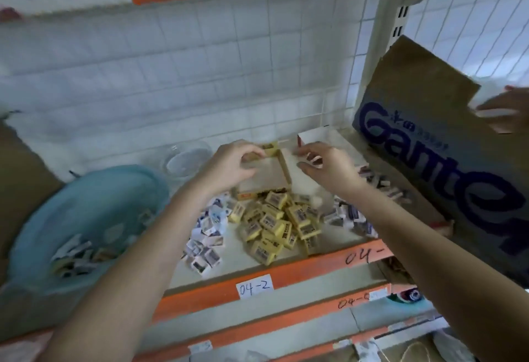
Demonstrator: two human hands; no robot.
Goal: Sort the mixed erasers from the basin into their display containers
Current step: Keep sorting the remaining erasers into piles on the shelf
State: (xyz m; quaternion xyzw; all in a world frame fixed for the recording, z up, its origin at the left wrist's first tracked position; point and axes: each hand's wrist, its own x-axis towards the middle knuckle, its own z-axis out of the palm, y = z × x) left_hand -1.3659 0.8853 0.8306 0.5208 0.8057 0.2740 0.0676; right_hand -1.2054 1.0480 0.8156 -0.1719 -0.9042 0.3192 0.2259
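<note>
— What are the fingers doing?
— The left hand [232, 167] has its fingers [252, 151] curled round the small box [266, 177] at its far-left corner. The right hand [326, 164] has its fingers [310, 158] bent at the right wall, but the grip is too blurred to tell.
— And the stock?
— Yellow erasers [274, 224] are heaped on the shelf [234, 260] just before the box, with white erasers [206, 235] beside them. A few lie in the basin [94, 190] on the left.

Yellow erasers [276, 220] bear blurred print; cardboard box [423, 144] runs off right edge.

One blue basin [86, 190], one open yellow box [269, 178], roughly twenty yellow erasers [274, 221] (blurred heap), one large carton [429, 138].
</note>
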